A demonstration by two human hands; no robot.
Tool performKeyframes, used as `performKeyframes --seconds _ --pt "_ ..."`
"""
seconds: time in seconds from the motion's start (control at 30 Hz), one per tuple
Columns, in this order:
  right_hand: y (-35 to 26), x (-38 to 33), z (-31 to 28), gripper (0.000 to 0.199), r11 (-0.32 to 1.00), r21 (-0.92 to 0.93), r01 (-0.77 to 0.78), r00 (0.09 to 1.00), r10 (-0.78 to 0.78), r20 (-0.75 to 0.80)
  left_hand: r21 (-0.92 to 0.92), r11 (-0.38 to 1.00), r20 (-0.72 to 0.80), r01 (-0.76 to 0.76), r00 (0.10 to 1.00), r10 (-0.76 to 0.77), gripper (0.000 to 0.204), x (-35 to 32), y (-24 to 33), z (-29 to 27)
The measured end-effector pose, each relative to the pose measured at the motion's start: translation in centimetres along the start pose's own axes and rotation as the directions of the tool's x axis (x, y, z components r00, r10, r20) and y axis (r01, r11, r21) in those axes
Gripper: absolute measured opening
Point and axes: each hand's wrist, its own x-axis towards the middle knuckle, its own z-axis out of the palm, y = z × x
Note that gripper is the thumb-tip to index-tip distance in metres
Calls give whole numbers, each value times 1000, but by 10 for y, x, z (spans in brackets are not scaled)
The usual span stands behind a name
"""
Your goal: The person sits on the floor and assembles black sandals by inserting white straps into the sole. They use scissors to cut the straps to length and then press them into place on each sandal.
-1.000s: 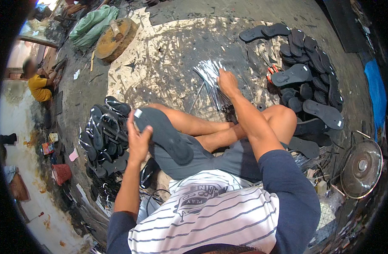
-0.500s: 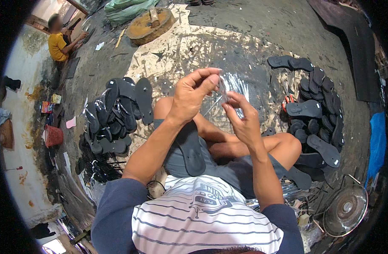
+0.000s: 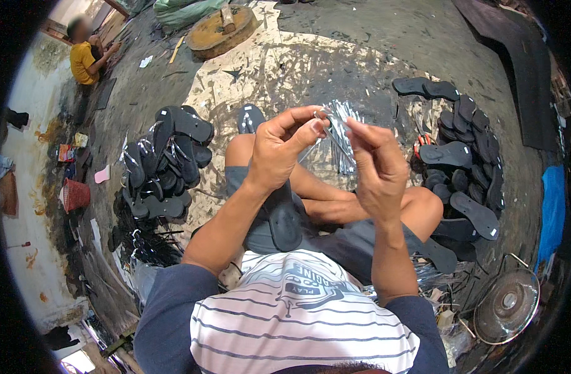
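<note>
In front of my knees, my left hand (image 3: 279,146) pinches a thin, shiny silver-grey strap (image 3: 340,142) between thumb and fingertips. My right hand (image 3: 380,163) is closed on the strap's other side, its thumb and forefinger pressed together. Behind the fingers, a bundle of shiny silver strips (image 3: 348,163) lies on the floor and is partly covered by the hands. A black sandal sole (image 3: 284,225) rests across my left thigh. Just beyond my left knee lies another dark sole (image 3: 250,117) with small pale marks.
Black sandals with shiny straps (image 3: 167,156) are heaped at left; black soles (image 3: 447,156) curve around at right. A standing fan (image 3: 507,305) is at lower right. Farther off are a round block (image 3: 211,40), a red basket (image 3: 76,194) and a person in yellow (image 3: 83,62).
My right hand has moved right and turned, with its fingers higher on the strap. A sole beside the left heap is gone from there; one now lies beyond my left knee.
</note>
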Motion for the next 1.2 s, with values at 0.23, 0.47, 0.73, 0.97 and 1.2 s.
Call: performKeyframes --seconds 0.23,0.47,0.73,0.97,1.2 --pt "-14 -4 7 42 992 -119 34 998 -28 48 -109 994 -17 -20 1000 18 32 -2 2 10" --pt "-3 -8 16 24 992 -62 -113 993 114 11 31 999 -1 14 1000 -14 32 -6 -10 12" --pt "-76 16 -58 6 714 680 165 864 -438 250 979 -31 201 -202 979 -31 70 -39 -43 -125" --pt "-108 28 -62 11 623 780 53 774 -519 362 460 854 -97 243 970 -223 49 -82 -34 -73" --pt "-77 12 -39 13 940 336 64 944 -166 284 596 768 -53 233 966 -252 33 -20 -5 -44"
